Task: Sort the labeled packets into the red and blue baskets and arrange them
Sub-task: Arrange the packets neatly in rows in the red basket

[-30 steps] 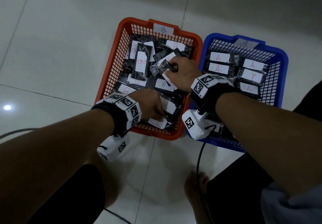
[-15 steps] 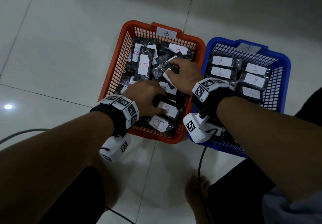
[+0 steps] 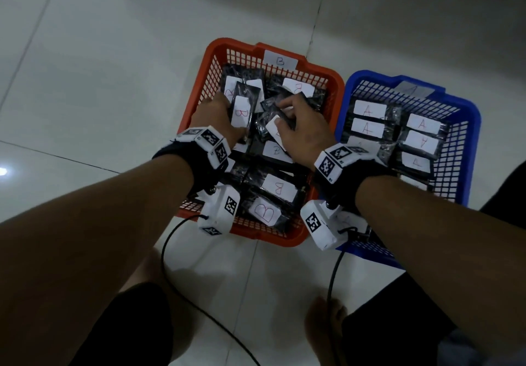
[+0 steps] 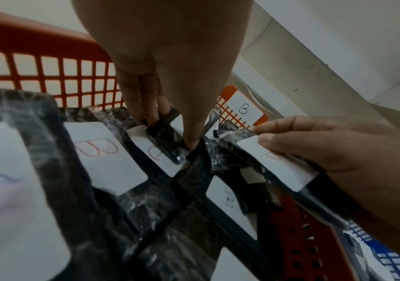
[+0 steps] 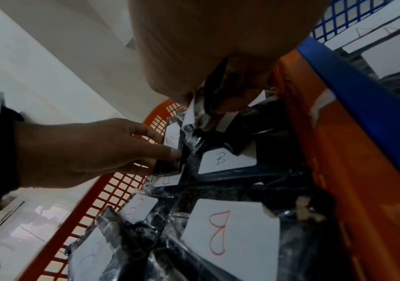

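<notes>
Head view: both hands worked inside the red basket (image 3: 209, 78). Left hand (image 3: 215, 115) pinched an upright B packet (image 3: 242, 113); right hand (image 3: 303, 132), just right, clamped another packet (image 3: 273, 126).

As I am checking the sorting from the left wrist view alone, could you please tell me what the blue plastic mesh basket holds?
Observer: The blue plastic mesh basket holds black wrapped packets with white labels marked A, lying flat in two columns.
Operator: Thank you. Does the black packet under the left fingers carry a label?
Observer: Yes. The head view shows the left hand gripping a black packet with a red B on its white label.
Operator: And what are the right fingers doing beneath their packet?
Observer: In the right wrist view, the right hand curls its fingers under a crinkled black packet, thumb on top, over the red plastic mesh basket.
</notes>
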Action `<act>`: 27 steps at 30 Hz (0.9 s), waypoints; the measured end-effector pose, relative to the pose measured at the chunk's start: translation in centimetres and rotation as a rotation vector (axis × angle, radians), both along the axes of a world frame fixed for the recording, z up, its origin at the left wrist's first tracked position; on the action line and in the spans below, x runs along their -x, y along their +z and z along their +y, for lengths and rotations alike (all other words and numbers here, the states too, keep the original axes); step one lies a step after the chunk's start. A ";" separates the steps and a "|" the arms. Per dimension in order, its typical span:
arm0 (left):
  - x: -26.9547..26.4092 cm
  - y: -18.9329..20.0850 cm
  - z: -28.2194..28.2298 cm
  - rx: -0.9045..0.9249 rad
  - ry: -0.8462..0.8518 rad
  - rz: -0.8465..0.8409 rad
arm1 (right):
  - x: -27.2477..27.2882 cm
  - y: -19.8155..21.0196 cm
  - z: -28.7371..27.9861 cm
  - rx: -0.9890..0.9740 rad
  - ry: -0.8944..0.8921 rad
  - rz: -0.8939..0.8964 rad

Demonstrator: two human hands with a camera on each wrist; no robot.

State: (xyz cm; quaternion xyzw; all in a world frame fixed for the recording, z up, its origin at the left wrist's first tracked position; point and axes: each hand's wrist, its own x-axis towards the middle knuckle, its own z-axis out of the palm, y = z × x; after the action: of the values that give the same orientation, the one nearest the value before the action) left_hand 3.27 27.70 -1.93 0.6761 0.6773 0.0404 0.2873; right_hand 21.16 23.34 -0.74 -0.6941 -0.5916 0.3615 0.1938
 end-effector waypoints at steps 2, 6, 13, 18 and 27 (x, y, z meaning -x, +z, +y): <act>-0.3 0.0 0.3 0.067 0.002 -0.026 | -0.3 0.0 -0.1 0.056 -0.019 -0.004; 0.1 1.4 1.6 0.082 0.031 -0.085 | 0.2 0.2 0.3 0.125 -0.040 -0.004; 4.3 4.6 4.5 -0.004 -0.019 -0.104 | 5.0 -0.5 0.8 0.147 0.247 -0.034; 6.1 4.8 4.4 0.034 -0.119 -0.061 | 8.1 -1.2 1.1 0.179 0.283 0.078; 6.8 4.6 4.7 0.076 -0.158 -0.081 | 6.8 -2.2 0.6 0.049 0.547 -0.371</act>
State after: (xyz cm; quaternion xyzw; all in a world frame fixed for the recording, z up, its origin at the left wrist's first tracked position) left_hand -3.52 32.40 2.62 0.7141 0.6106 0.0191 0.3419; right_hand 14.38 23.93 -2.93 -0.5681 -0.7723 0.2817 -0.0379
